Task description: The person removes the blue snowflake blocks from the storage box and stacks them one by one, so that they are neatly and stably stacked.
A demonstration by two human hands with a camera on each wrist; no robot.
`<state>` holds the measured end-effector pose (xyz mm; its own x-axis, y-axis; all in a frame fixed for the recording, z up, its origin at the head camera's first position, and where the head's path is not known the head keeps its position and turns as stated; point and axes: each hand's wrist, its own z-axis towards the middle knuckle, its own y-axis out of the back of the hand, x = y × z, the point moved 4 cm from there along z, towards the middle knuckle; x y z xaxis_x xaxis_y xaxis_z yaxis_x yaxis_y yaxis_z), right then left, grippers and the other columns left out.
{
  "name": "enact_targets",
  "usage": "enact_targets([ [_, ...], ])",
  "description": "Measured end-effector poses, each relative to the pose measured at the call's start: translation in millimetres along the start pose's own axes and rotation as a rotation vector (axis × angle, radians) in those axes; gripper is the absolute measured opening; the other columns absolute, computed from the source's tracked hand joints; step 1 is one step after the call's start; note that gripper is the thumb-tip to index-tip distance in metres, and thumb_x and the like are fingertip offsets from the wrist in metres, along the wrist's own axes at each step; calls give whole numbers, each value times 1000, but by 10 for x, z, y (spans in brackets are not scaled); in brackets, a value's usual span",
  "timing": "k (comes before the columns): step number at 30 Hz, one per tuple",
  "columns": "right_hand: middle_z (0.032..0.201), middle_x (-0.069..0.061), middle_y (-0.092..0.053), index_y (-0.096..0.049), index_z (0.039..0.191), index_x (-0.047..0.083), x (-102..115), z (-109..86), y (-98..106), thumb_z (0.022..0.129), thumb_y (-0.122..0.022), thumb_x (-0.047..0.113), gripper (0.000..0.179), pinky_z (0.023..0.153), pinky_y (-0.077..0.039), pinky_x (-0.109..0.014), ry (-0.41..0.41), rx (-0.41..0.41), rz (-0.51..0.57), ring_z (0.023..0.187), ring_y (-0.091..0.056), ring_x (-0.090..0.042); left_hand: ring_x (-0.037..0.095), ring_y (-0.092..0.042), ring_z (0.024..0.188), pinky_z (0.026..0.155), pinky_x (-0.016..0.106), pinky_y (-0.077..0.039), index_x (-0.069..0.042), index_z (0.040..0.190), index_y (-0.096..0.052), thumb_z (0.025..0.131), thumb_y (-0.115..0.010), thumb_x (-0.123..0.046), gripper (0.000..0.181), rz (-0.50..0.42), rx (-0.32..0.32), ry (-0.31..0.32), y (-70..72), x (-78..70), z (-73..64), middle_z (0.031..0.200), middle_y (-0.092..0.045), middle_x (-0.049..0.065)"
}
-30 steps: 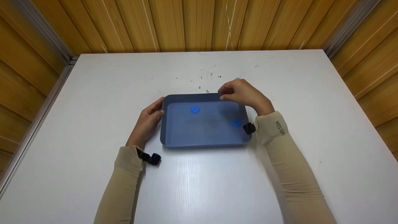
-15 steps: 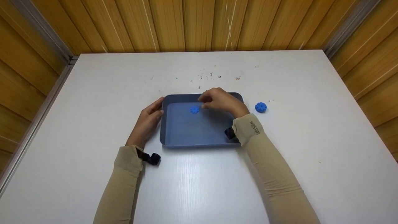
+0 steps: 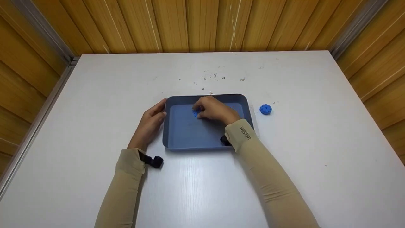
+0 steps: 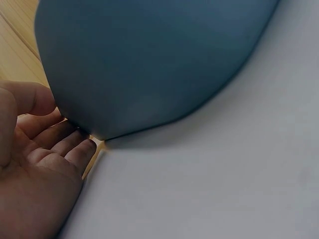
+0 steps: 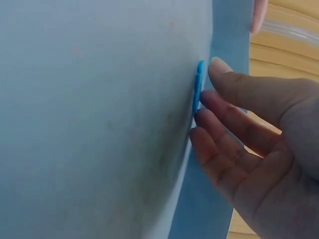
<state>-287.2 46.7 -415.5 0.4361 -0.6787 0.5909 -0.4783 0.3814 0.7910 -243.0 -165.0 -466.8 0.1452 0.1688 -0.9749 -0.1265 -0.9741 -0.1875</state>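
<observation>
A blue notched plastic disc [image 3: 196, 113] lies flat in the grey-blue tray [image 3: 190, 136], partly hidden by my right hand [image 3: 212, 109]. In the right wrist view the thumb and fingertips of that hand are spread around the disc's edge [image 5: 198, 87], not closed on it. My left hand [image 3: 150, 122] rests against the tray's left outer side. The left wrist view has its fingers [image 4: 79, 157] loosely bent at the tray's outer wall [image 4: 144, 94].
Outside the tray, on the white table [image 3: 196, 190], sits another blue notched piece [image 3: 265, 109] to the right. Dark specks mark the tabletop beyond the tray. A wood-patterned wall [image 3: 202, 25] rises behind the table.
The right hand has let go of a blue notched piece on the table at right and moved left and down to the disc in the tray. The left hand has stayed put.
</observation>
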Motion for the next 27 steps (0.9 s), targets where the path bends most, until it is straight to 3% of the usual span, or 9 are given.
enact_targets([
  [11, 105, -15, -71, -71, 108, -1, 32, -10, -27, 78, -76, 2, 30, 90, -53, -36, -13, 80, -22, 97, -63, -25, 14, -27, 145, 119, 31, -24, -9, 150, -33, 94, -44, 2, 58, -2, 9, -13, 11, 2, 8, 157, -31, 6],
  [20, 96, -12, -65, -69, 97, 2, 56, -87, 14, 78, -73, -3, 19, 85, -49, -35, -2, 54, -18, 89, -54, -20, 14, -27, 145, 119, 30, -24, -10, 150, -33, 95, -44, 0, 57, 15, 3, -5, 14, 3, 2, 157, -30, 5],
  [27, 93, -7, -69, -74, 95, 7, 11, -161, 79, 83, -69, 0, 14, 74, -48, -29, -22, 31, -37, 82, -55, -18, 15, -25, 146, 120, 33, -22, -8, 150, -31, 95, -43, 2, 58, -3, 20, -29, 5, -4, 14, 158, -29, 7],
])
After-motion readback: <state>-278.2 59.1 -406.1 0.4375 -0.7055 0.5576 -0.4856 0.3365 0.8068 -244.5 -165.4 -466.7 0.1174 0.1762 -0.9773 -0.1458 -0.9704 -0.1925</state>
